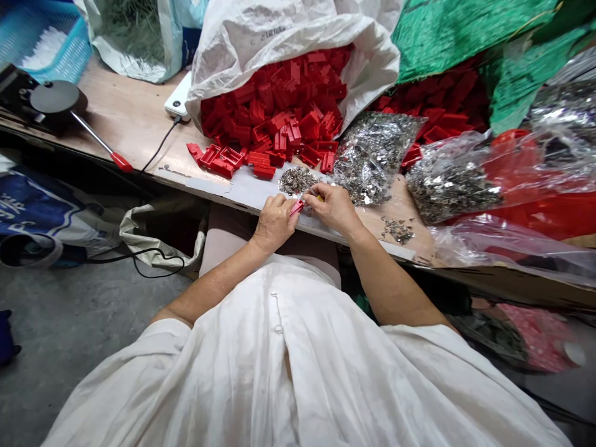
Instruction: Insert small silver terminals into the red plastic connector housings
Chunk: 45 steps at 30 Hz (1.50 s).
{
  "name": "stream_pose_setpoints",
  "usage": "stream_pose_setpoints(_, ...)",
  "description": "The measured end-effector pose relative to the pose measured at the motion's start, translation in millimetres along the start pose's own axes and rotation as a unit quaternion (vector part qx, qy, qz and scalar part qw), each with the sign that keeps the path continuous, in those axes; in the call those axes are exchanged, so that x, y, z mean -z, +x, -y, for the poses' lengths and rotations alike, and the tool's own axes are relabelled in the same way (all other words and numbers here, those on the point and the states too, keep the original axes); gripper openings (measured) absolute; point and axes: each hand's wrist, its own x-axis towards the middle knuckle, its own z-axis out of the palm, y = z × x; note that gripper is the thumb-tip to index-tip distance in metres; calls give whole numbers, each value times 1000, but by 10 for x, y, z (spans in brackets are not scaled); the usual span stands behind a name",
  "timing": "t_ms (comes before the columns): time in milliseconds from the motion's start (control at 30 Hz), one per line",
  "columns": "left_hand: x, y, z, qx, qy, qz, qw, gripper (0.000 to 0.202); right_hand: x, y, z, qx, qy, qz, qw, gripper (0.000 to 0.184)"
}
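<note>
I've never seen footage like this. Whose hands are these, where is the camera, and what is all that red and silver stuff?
There is no machine here: a person works with bare hands, and the single camera sits on their head, looking down over their white garment.

The left hand and right hand meet at the table edge, pinching one small red part between them.

Just beyond lies a small heap of metal bits. Behind it a white sack spills many red parts. To the right are clear bags of metal bits. At far left stand a blue basket and a red-handled tool.
</note>
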Motion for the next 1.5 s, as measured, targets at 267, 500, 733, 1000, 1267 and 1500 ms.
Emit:
stream_pose_setpoints(267,4,18,-23,38,6,56,998,19,-34,-39,49,-1,-24,-37,999,22)
stream_pose_setpoints(500,-31,-9,-7,1,16,2,1000,18,-46,-71,190,-14,-110,-35,993,20)
stream_pose_setpoints(733,0,-3,24,-84,-32,-22,996,35,-19,-63,328,-25,-252,13,967,21)
stream_pose_setpoints(1000,-16,176,139,-139,15,16,990,29,125,48,59,33,-3,44,998,28)
stream_pose_setpoints(1267,33,305,216,-188,3,14,982,32,239,89,49,31,-185,143,972,39)
stream_pose_setpoints(1500,52,344,234,-199,1,12,980,33,315,105,-1,30,-137,147,979,33)
